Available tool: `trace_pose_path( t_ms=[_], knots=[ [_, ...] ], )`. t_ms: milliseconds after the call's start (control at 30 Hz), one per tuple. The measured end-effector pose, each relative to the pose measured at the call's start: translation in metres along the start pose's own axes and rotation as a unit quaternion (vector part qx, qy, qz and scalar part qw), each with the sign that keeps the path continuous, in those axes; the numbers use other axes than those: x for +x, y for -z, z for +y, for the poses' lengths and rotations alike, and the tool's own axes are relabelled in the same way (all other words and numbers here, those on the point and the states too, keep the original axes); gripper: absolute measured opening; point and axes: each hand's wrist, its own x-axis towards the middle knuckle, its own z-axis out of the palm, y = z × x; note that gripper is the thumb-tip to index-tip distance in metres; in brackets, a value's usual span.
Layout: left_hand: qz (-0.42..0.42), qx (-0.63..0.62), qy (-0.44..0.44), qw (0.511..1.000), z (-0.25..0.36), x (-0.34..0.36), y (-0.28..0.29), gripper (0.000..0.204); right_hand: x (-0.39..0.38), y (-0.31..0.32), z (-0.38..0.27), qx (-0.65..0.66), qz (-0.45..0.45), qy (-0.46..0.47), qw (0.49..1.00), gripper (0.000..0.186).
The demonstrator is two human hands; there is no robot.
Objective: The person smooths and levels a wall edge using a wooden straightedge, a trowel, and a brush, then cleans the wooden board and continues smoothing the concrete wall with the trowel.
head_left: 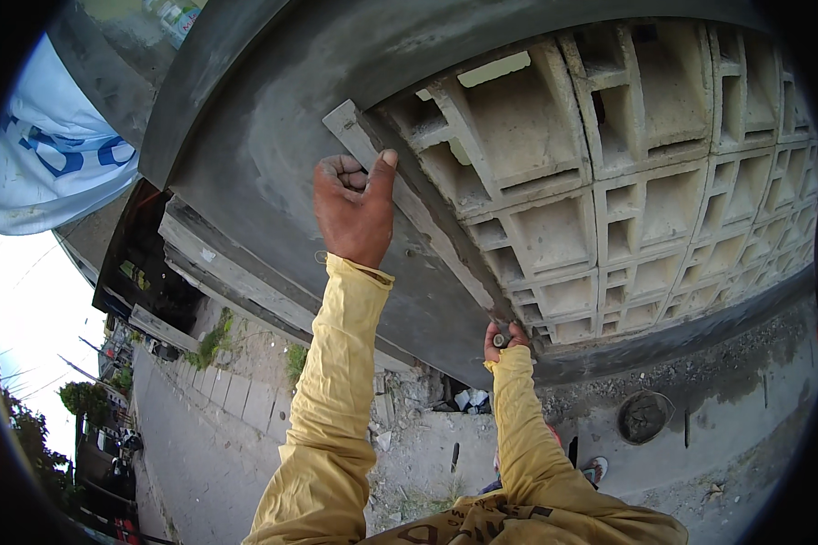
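A long, narrow wooden batten (427, 222) lies slantwise against the grey plastered wall (273, 173), along the edge of the pale openwork blocks (545, 136). Near its upper end my left hand (354, 204) is closed, thumb pressed on the batten and fingers curled at its side. Farther down, at the batten's lower end, my right hand (504, 345) is closed around a small dark thing with a round end (501, 341). The rest of that thing is hidden by the fingers, and whether this hand also grips the batten is unclear.
A round container of grey mortar (645, 417) stands on the ground at lower right. Rubble (418, 400) lies below the wall, beside a paved road (209, 445). Planks (236, 268) jut out at left, under a white-and-blue sheet (59, 159). A sandaled foot (596, 469) shows below.
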Motion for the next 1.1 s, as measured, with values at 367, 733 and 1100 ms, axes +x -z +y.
trace_pose_path(
  t_ms=[367, 733, 1100],
  knots=[
    [-0.017, -0.003, 0.014, 1.000, 0.002, 0.001, 0.003, 0.043, 0.003, 0.001, 0.003, 0.003, -0.009, 0.009, 1.000, 0.035],
    [0.004, 0.007, -0.043, 0.999, -0.014, 0.003, 0.001, 0.038, 0.006, 0.004, 0.010, 0.021, -0.002, 0.038, 0.999, 0.026],
    [-0.035, -0.028, -0.004, 0.999, -0.011, 0.007, -0.003, 0.049, 0.021, 0.002, 0.019, 0.065, 0.030, 0.031, 0.997, 0.028]
  ],
)
